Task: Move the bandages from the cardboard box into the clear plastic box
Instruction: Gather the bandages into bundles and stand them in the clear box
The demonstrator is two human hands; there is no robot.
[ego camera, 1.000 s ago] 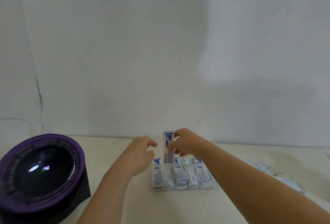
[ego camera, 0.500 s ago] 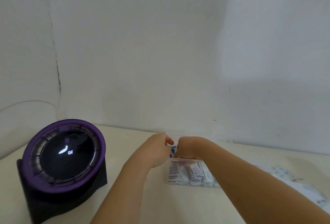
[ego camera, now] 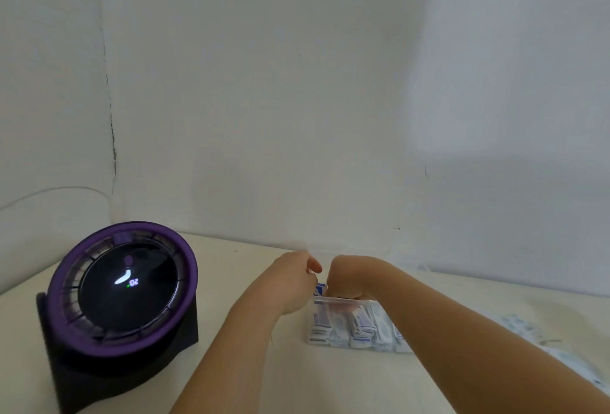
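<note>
Lowered since a second ago, right hand [ego camera: 350,278] now pinches bandage [ego camera: 319,290] at far rim of clear plastic box [ego camera: 340,299], left hand [ego camera: 290,285] curled alongside, grip indeterminate; insertion step, next likely: release among those packed, fetch another.

Standing open on the table [ego camera: 330,380]: clear plastic box [ego camera: 346,300]. Lying packed side by side inside: white-and-blue wrapped bandages [ego camera: 358,323]. Sticking up above its far rim: single bandage [ego camera: 319,290].

Cream table [ego camera: 231,268]: purple-rimmed round device [ego camera: 125,285], clear plastic box [ego camera: 346,324], loose packets [ego camera: 521,327].
</note>
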